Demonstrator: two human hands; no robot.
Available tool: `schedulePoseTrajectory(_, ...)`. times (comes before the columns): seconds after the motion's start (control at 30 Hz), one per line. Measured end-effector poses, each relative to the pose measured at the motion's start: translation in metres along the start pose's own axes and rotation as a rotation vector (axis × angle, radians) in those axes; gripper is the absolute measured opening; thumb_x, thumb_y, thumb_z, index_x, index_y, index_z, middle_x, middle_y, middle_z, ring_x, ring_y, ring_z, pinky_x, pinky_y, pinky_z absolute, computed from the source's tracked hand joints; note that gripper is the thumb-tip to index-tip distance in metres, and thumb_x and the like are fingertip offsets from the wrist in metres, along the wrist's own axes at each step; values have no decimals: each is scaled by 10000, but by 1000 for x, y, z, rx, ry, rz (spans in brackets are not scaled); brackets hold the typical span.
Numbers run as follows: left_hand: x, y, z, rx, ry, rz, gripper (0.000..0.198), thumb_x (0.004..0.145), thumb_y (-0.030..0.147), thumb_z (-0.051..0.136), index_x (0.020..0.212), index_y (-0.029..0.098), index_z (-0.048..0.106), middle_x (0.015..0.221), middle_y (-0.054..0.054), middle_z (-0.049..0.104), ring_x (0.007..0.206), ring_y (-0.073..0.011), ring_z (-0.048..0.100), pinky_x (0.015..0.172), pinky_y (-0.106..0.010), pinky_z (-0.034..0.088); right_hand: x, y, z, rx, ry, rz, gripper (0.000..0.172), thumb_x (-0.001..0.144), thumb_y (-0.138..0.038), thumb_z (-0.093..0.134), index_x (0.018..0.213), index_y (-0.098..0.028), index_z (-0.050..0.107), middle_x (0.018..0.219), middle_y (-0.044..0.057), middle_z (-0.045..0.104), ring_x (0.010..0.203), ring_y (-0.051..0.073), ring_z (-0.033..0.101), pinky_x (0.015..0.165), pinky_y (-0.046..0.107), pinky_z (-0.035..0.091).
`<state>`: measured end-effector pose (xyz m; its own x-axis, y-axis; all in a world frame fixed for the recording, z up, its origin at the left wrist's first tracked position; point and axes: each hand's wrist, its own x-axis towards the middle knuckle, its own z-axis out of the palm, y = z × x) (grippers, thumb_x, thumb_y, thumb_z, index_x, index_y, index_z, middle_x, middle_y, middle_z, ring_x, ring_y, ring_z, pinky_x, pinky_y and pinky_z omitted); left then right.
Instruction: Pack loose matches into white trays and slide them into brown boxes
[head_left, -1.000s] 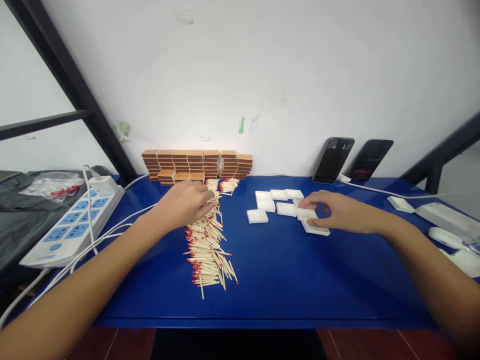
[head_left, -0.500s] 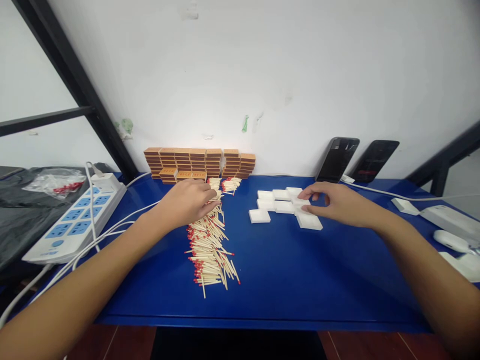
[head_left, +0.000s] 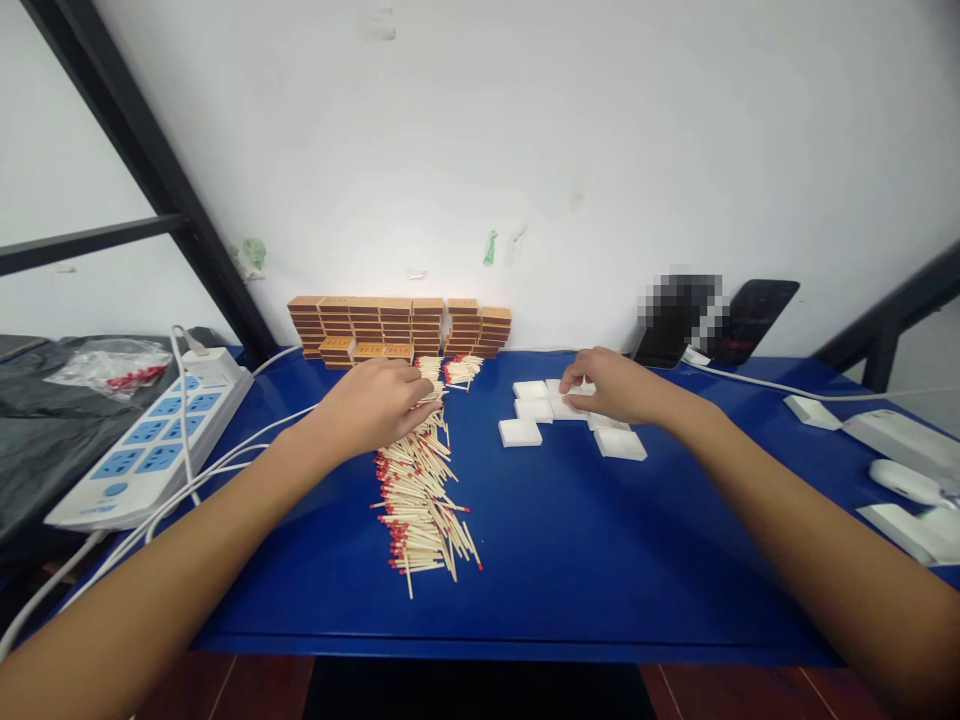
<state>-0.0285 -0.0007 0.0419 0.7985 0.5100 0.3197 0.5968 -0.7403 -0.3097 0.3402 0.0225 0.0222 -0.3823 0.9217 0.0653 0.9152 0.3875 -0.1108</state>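
My left hand [head_left: 373, 403] rests on the far end of a long pile of red-tipped matches [head_left: 421, 500] on the blue table [head_left: 570, 560], its fingers curled round some matches. My right hand [head_left: 609, 388] reaches over a group of small white box trays [head_left: 520, 432], fingertips pinching at one tray in the back row. A separate white tray [head_left: 620, 443] lies just right of the hand. Stacked brown matchboxes [head_left: 397, 325] stand against the wall behind the matches.
A white and blue power strip [head_left: 150, 440] with white cables lies at the left. Two dark phones [head_left: 752, 320] lean on the wall at the back right. White devices [head_left: 900, 440] sit at the right edge. A plastic bag [head_left: 112, 365] lies far left.
My right hand has let go of the tray at the right and moved left and back over the rear trays. My left hand has stayed on the matches.
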Motion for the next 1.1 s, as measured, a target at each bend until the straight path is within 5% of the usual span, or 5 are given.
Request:
schedulePoseTrajectory(0.43,0,0,2,14,4,-1,394,1061,421,494,896,147,723,814,-73,712,787,-221,680,713,-347,489,13,9,5,-70,15,18,188,794,-224,621,889,-183,779,974,122,737,958,301,657,789,378,506)
schedulePoseTrajectory(0.67,-1,-1,2,9,7,0,390,1062,417,490,910,147,728,808,-73,707,777,-224,677,693,-354,483,14,-15,-2,72,80,-44,298,823,-229,622,1085,-189,758,1028,114,697,941,279,657,831,374,511)
schedulePoseTrajectory(1.1,0,-1,2,32,-1,-2,388,1061,408,491,886,146,718,807,-66,708,776,-219,683,689,-342,477,19,-41,10,182,54,-73,238,912,-291,580,870,-197,794,990,102,743,940,275,668,799,364,499)
